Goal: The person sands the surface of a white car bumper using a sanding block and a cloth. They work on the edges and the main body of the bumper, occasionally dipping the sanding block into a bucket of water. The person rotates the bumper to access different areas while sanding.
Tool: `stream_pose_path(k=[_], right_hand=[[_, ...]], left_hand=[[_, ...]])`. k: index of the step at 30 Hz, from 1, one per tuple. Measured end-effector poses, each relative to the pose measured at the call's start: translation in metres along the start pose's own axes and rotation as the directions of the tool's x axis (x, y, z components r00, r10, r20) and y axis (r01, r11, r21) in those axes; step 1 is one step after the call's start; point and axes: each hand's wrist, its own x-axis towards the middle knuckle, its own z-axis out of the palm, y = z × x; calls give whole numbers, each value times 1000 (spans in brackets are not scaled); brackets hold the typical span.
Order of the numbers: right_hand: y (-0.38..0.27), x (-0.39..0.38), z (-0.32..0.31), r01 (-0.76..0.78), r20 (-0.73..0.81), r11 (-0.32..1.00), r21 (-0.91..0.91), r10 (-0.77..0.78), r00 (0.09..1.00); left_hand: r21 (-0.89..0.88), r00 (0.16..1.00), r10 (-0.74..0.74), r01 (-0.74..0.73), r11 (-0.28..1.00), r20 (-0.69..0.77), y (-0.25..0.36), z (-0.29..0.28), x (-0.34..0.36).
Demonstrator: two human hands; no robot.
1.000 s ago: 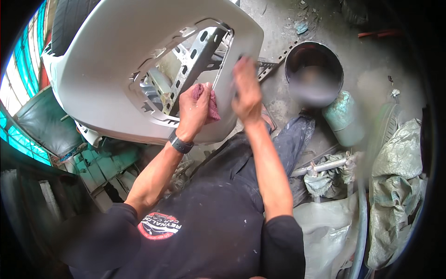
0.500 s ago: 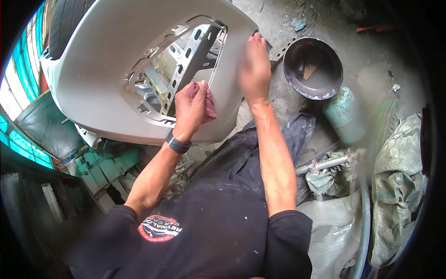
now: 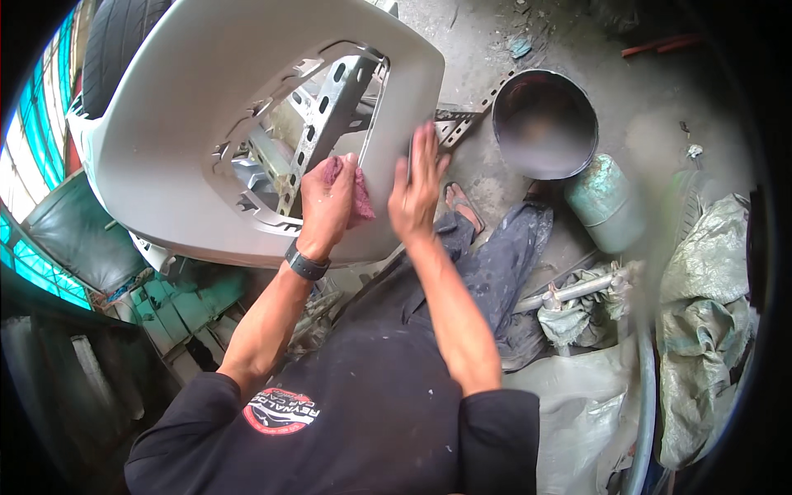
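Grey concrete floor runs behind the pale panel, which fills the upper left, a tyre behind its far corner; a strip of floor parts the panel's right edge from the bucket, crossed by a slotted bar, with a tank just below the bucket; the left hand, fingers curled round a pink cloth, sits by the lower right corner of the panel's opening; the right hand lies along the panel's right edge, fingers nearly straight, and I cannot tell whether anything is under its palm; half a second ago it was farther up that edge, and now it is nearer the left hand, which keeps its place and cloth; a sandalled foot now shows beyond the right wrist
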Motion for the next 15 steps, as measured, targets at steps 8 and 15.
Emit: stream_pose_path(k=[8, 15], right_hand=[[-25, 82, 0, 22, -56, 998, -61, -26, 998], [-8, 37, 4, 42, -55, 999, -13, -43, 998]], left_hand=[[-32, 1000, -9, 8, 999, -30, -2, 3, 1], [-38, 999, -21, 20, 999, -28, 7, 1, -3]])
